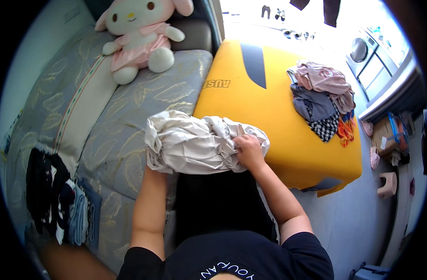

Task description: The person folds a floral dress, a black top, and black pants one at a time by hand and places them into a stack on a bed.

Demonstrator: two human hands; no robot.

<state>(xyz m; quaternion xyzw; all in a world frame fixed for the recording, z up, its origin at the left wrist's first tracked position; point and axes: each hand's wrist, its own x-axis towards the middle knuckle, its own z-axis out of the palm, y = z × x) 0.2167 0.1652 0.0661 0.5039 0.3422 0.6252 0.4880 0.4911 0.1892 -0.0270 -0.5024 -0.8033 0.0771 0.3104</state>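
Observation:
A bunched cream-coloured cloth [190, 142], perhaps a garment, is held up in front of me above my lap. My right hand [249, 150] grips its right end, with the fingers closed into the folds. At the other end my left forearm [148, 205] runs up under the cloth. That hand is covered by the fabric, so its fingers do not show. The cloth is rumpled into thick folds, and its kind cannot be made out.
A yellow-covered block-like piece of furniture [251, 102] bears a clothes pile [321, 93] on its right. Left of me, a grey patterned sofa [129, 135] holds a plush toy [141, 42], dark clothes [45, 191] and folded jeans [80, 217]. A small stool [387, 184] stands far right.

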